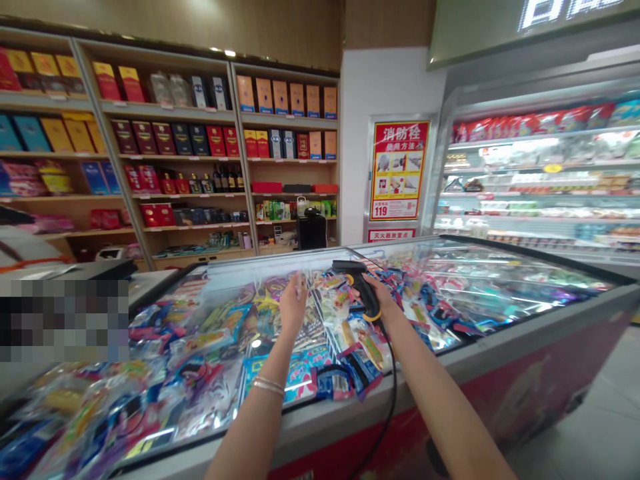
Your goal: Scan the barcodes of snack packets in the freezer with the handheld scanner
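Black handheld barcode scanner (356, 283) gripped tight in right hand (381, 301), nose angled forward; black cord (391, 400) trailing over freezer front. Left hand (296, 300) open, fingers up, above colourful foil snack packets (334, 383), heaped for display across glass-topped chest freezer (520, 327).

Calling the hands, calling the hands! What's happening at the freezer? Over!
Right hand gripping black barcode scanner. Left hand raised above colorful packets, hold unclear. Scanner cord draped over chest freezer rim.
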The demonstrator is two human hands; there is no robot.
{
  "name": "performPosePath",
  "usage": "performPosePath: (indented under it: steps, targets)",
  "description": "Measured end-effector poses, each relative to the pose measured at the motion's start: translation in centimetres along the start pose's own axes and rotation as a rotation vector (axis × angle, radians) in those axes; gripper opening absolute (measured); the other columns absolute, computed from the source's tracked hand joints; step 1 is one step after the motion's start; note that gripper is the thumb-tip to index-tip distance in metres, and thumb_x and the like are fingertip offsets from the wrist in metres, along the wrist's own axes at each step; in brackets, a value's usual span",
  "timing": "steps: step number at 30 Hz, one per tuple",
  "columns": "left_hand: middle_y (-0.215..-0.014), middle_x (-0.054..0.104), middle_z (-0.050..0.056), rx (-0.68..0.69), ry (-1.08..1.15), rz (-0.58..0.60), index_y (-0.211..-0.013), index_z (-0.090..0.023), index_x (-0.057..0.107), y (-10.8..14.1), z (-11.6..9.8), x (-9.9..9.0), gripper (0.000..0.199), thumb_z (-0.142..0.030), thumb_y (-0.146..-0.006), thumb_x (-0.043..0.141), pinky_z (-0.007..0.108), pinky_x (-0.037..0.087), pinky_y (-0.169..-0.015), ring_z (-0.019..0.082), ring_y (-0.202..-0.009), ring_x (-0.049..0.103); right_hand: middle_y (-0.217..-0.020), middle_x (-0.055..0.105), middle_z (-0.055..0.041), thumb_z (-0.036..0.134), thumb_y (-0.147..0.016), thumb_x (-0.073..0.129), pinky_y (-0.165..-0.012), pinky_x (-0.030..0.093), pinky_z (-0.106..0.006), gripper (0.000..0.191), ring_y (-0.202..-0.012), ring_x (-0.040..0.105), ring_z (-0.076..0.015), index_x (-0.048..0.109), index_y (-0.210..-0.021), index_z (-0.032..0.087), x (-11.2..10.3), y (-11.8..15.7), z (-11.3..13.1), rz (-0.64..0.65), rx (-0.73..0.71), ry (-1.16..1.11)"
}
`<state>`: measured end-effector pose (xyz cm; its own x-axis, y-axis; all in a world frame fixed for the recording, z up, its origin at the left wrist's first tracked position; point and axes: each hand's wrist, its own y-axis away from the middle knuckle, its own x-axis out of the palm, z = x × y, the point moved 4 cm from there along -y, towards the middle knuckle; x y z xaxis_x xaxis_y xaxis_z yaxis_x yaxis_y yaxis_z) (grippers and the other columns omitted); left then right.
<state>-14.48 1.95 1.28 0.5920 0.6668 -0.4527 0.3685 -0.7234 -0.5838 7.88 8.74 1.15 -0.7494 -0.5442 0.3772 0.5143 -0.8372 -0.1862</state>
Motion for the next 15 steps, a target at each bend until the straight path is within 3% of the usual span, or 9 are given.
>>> performPosePath:
  steps: [15]
  targets:
    - [-0.118, 0.065, 0.010, 0.029, -0.002, -0.042, -0.131, -0.020, 0.049, 0.08, -0.16, -0.17, 0.048, -0.021, -0.083, 0.055, 0.033, 0.047, -0.089, 0.022, -0.100, 0.063, -0.052, 0.062, -0.0028, 0.037, -0.075, 0.067, -0.044, 0.043, -0.023, 0.025, -0.044, 0.054, -0.0137, 0.067, -0.080, 0.013, 0.95, 0.84, 0.17, -0.065, 0.077, 0.036]
